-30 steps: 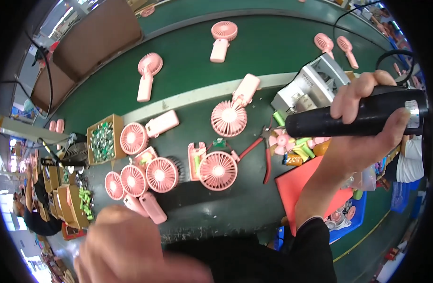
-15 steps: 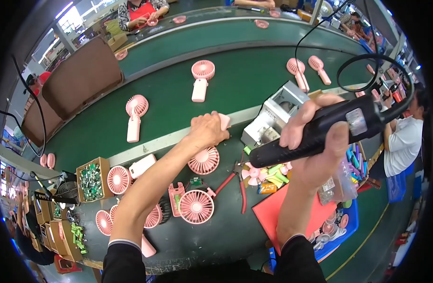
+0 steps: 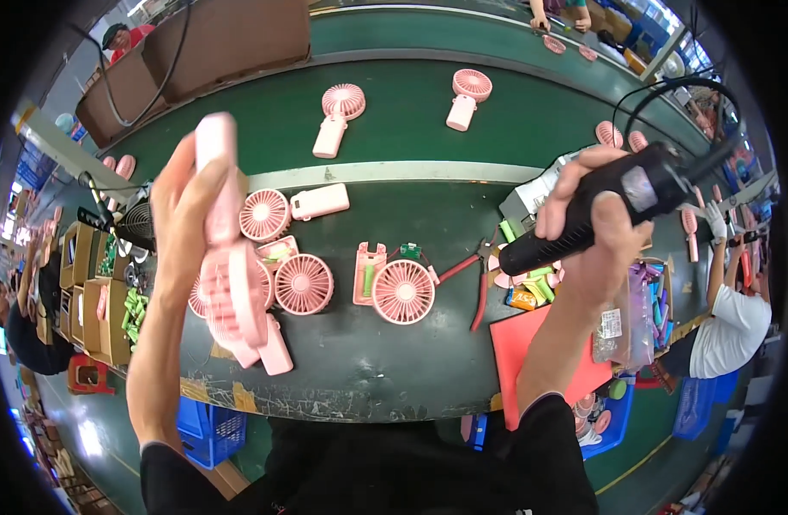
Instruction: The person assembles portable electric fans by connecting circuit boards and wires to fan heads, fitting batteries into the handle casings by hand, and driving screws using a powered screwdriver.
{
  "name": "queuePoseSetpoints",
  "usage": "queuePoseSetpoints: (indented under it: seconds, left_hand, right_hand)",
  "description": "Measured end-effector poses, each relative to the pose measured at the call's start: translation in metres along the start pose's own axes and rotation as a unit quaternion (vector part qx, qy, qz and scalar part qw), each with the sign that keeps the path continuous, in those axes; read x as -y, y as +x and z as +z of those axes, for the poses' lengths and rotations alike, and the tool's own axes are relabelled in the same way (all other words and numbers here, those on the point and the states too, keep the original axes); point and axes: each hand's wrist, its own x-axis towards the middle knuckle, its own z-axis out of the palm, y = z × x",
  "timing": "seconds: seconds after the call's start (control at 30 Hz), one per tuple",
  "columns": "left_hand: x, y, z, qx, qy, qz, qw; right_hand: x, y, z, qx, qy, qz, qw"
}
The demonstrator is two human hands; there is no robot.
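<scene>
My left hand is closed round the handle of a pink handheld fan, held head down over the left part of the bench. Beneath and beside it lie several more pink fans, partly covered by the held one. In my right hand is a black electric screwdriver, its tip pointing left, with a cable running from its rear end. Mid-bench lies an opened fan with a green cell in its handle and a small green circuit board beside it. Red-handled pliers are to its right.
Beyond the bench runs a green conveyor belt bearing several pink fans. A red sheet lies under my right forearm, near coloured cells and a plastic bag. Cardboard boxes stand at the left; a person in white works at the right.
My left hand has carried the fan from mid-bench to the left and raised it. The view has turned left. The screwdriver stays in my right hand.
</scene>
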Motion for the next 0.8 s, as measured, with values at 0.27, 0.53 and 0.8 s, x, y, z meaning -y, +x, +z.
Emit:
queuePoseSetpoints:
  seconds: [0.27,0.53,0.8]
  left_hand:
    - [0.089,-0.120,-0.044,-0.095,-0.234,-0.168,0.953]
    - [0.093,-0.150,-0.032,-0.030,-0.487,-0.218,0.845]
    - [0.105,-0.191,-0.070,-0.024,-0.443,-0.183,0.877]
  right_hand:
    - [-0.007,0.012,0.070,0.129,-0.320,0.245,0.906]
    - [-0.030,-0.071,0.008,0.276,-0.583,0.277,0.713]
    - [-0.029,-0.121,0.045,0.277,-0.636,0.058,0.718]
